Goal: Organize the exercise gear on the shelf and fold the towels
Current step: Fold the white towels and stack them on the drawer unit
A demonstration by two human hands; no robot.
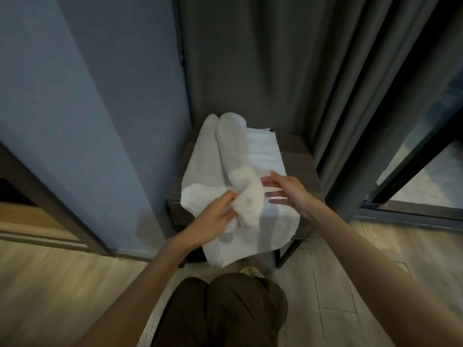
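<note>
A white towel point(269, 221) lies spread over a small dark wooden table point(300, 156), its near edge hanging off the front. On top of it lies a bunched, rolled white towel point(230, 146) that runs from the far end toward me. My left hand point(213, 219) grips the near, crumpled end of this rolled towel. Just right of that end, my right hand point(288, 194) hovers above the flat towel with its fingers straight and spread, holding nothing.
A blue-grey wall point(112, 121) stands to the left and dark curtains point(288, 58) hang behind the table. A glass door with a black frame point(413, 159) is at the right. Wooden furniture point(37, 209) sits at the far left. My knees point(225, 309) are close to the table front.
</note>
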